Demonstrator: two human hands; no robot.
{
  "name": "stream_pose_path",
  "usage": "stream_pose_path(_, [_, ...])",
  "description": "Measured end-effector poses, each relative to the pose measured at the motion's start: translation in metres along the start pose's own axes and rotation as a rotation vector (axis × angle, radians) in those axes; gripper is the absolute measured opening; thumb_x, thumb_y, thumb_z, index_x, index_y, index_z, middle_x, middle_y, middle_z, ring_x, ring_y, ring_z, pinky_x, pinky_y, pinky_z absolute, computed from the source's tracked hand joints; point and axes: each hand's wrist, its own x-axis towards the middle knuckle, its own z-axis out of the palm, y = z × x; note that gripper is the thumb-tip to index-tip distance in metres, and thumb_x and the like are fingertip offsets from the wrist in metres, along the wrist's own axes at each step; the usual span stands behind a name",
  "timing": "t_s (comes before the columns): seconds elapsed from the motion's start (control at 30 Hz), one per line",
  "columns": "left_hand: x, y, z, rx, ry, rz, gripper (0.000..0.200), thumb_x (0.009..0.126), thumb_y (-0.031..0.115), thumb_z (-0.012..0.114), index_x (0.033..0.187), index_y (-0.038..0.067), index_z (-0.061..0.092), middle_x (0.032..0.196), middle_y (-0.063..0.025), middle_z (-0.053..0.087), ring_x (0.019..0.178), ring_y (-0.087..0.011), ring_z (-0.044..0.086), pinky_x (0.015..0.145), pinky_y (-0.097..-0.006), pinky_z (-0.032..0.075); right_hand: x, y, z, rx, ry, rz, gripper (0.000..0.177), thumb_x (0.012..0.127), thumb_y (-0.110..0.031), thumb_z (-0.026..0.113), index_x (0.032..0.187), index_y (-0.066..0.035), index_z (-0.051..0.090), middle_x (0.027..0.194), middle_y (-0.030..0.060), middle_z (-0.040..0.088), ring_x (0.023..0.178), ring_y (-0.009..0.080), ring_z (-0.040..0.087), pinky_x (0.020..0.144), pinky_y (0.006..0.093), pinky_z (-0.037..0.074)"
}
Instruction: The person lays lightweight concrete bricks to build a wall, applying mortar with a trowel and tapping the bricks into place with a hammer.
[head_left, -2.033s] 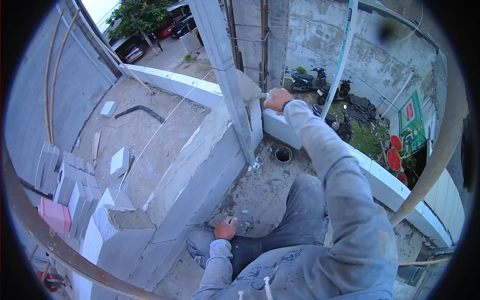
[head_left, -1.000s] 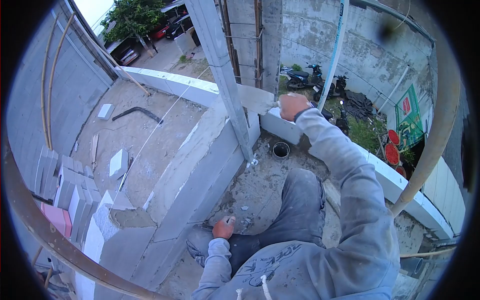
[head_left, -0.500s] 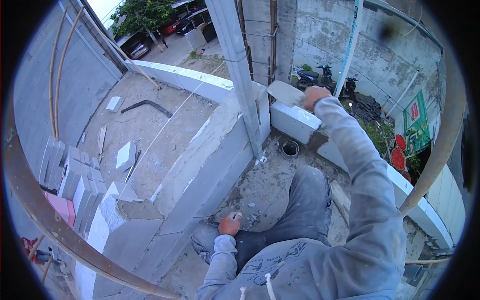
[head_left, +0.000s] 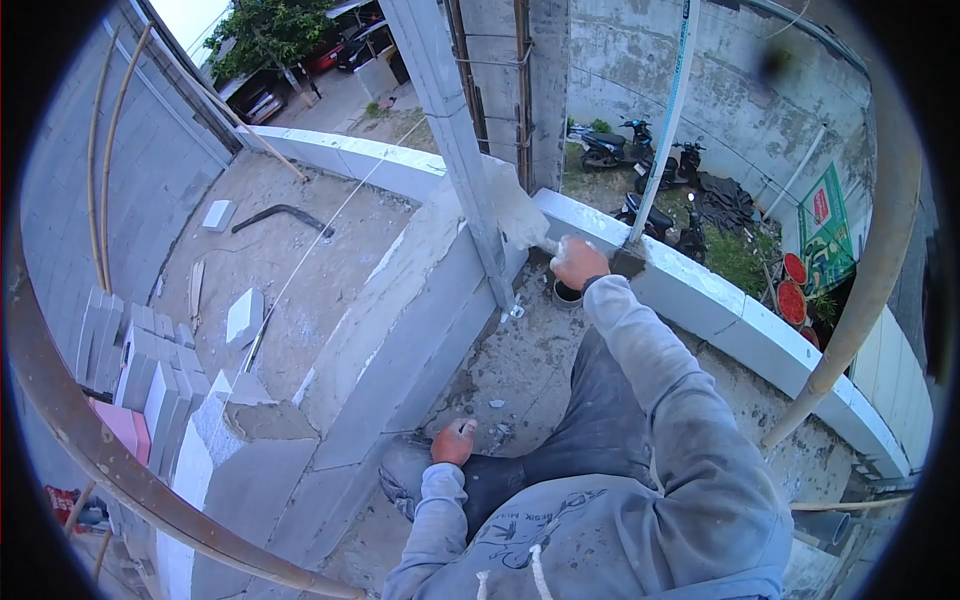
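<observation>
My right hand [head_left: 580, 262] grips the handle of a trowel [head_left: 516, 218]. Its flat blade, coated in grey mortar, lies at the end of the block wall [head_left: 385, 345], beside the upright metal post [head_left: 445, 130]. Grey mortar [head_left: 380, 290] covers much of the wall's top. Just below my right hand is a small round container [head_left: 567, 294], partly hidden by the hand. My left hand [head_left: 455, 442] rests closed near my bent knee, and its curled fingers hide whatever they may hold.
A low white block wall [head_left: 700, 292] runs along the right. Curved poles [head_left: 865, 260] cross both sides of the view. A taut string [head_left: 340, 235] stretches over the left ground. Stacked blocks [head_left: 150, 370] stand at left; motorbikes [head_left: 615, 150] are parked beyond the wall.
My right hand has come down and left with the trowel, from above the low wall to the end of the mortared wall. My left hand stays by my knee. The view has shifted slightly.
</observation>
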Motion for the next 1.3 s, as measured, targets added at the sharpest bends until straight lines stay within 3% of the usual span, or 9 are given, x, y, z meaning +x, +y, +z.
stream_pose_path(0.37, [0.003,0.007,0.001,0.005,0.007,-0.018,0.041,0.086,0.047,0.047,0.106,0.015,0.063,0.098,-0.0173,0.063,0.093,-0.0367,0.059,0.079,-0.0454,0.045,0.005,0.053,0.023,-0.186,-0.144,0.053,0.030,0.070,-0.021,0.056,0.091,-0.002,0.065,0.095,0.0204,0.063,0.095,0.0357,0.059,0.083,0.0418,0.047])
stream_pose_path(0.4, [0.005,0.003,0.004,-0.014,0.000,-0.004,0.041,0.086,0.047,0.047,0.105,0.015,0.063,0.098,-0.0175,0.063,0.093,-0.0367,0.059,0.079,-0.0454,0.045,0.002,0.055,0.026,-0.176,-0.018,-0.014,0.028,0.071,-0.020,0.058,0.086,0.002,0.064,0.083,0.0196,0.065,0.079,0.0333,0.064,0.070,0.0405,0.051])
stream_pose_path(0.43, [0.005,0.000,0.006,-0.029,-0.011,0.010,0.041,0.086,0.048,0.047,0.105,0.015,0.063,0.098,-0.0178,0.063,0.093,-0.0367,0.059,0.079,-0.0455,0.046,-0.003,0.046,0.014,-0.172,-0.026,-0.013,0.028,0.071,-0.020,0.058,0.086,0.002,0.064,0.083,0.0196,0.065,0.079,0.0333,0.064,0.070,0.0405,0.051])
stream_pose_path(0.5, [0.003,0.001,0.005,-0.025,-0.009,0.006,0.041,0.086,0.048,0.046,0.104,0.015,0.063,0.097,-0.0177,0.063,0.093,-0.0366,0.059,0.079,-0.0453,0.046,-0.017,0.019,-0.034,0.250,-0.429,0.196,0.027,0.072,-0.018,0.060,0.087,0.003,0.065,0.078,0.0183,0.065,0.063,0.0280,0.065,0.062,0.0360,0.053])
stream_pose_path(0.53, [0.003,0.002,0.004,-0.026,-0.005,0.006,0.041,0.086,0.048,0.046,0.104,0.015,0.063,0.097,-0.0176,0.063,0.093,-0.0365,0.059,0.079,-0.0451,0.046,-0.029,0.016,-0.042,0.371,-0.458,0.224,0.024,0.071,-0.017,0.062,0.082,0.005,0.064,0.068,0.0143,0.063,0.049,0.0218,0.062,0.049,0.0324,0.050])
stream_pose_path(0.63, [0.005,-0.001,0.003,-0.018,-0.009,0.000,0.041,0.087,0.048,0.045,0.104,0.015,0.063,0.098,-0.0172,0.063,0.093,-0.0362,0.059,0.079,-0.0448,0.046,-0.064,0.009,-0.061,0.345,-0.675,0.100,0.023,0.072,-0.016,0.063,0.083,0.004,0.062,0.067,0.0112,0.062,0.050,0.0188,0.061,0.047,0.0307,0.049])
stream_pose_path(0.87, [0.008,-0.003,0.004,-0.054,-0.025,0.021,0.040,0.087,0.047,0.045,0.103,0.015,0.063,0.098,-0.0165,0.063,0.093,-0.0362,0.059,0.079,-0.0449,0.046,-0.115,-0.055,-0.038,0.704,-0.624,-0.080,0.021,0.076,-0.017,0.063,0.085,0.001,0.055,0.063,0.0046,0.054,0.046,0.0146,0.055,0.042,0.0291,0.046])
stream_pose_path(1.03, [0.006,-0.010,0.003,-0.111,-0.010,0.044,0.039,0.087,0.045,0.046,0.103,0.014,0.063,0.097,-0.0171,0.063,0.092,-0.0370,0.059,0.079,-0.0454,0.045,-0.125,-0.093,0.016,1.077,-0.629,0.253,0.019,0.077,-0.016,0.061,0.083,0.000,0.054,0.063,0.0069,0.054,0.045,0.0182,0.055,0.039,0.0314,0.046])
stream_pose_path(1.3, [0.002,-0.009,-0.002,0.047,-0.018,0.004,0.037,0.083,0.042,0.049,0.103,0.014,0.063,0.097,-0.0173,0.063,0.092,-0.0364,0.059,0.078,-0.0448,0.047,-0.194,-0.125,0.028,1.000,-0.998,0.168,0.021,0.075,-0.016,0.061,0.084,0.003,0.058,0.062,0.0102,0.055,0.043,0.0206,0.057,0.037,0.0332,0.047])
